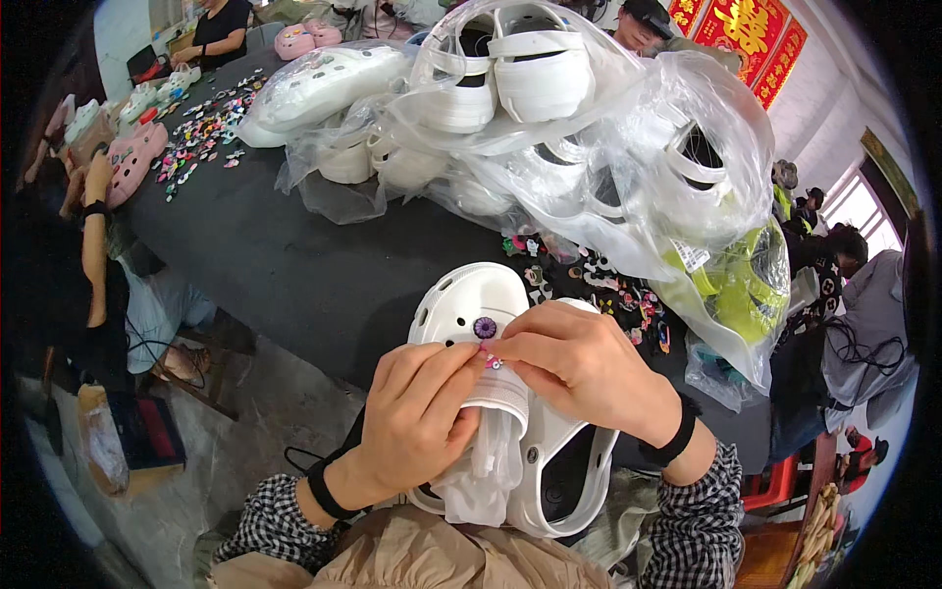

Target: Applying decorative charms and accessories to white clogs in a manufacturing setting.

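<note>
A white clog [476, 290] lies toe-away in front of me, beside a second white clog [579, 491]. A round purple shoe charm [485, 328] sits in one of the holes on its toe. Just below it, a small pink shoe charm [492, 362] shows between my fingertips, partly hidden. My left hand [412, 422] is closed, its fingertips pinching at this charm over the clog's upper. From the other side, my right hand [584, 363] is also closed, thumb and finger pressed to the charm. Crumpled clear plastic [481, 476] fills the heel opening below my left hand.
Beyond the clogs, plastic-bagged white clogs [540, 74] pile up on the dark table [265, 236]. Loose colourful charms [628, 299] lie by my right hand, near bagged lime-green clogs [746, 294]. More charms [201, 133] are scattered far left, where another person's hand [98, 177] touches a pink clog [135, 162].
</note>
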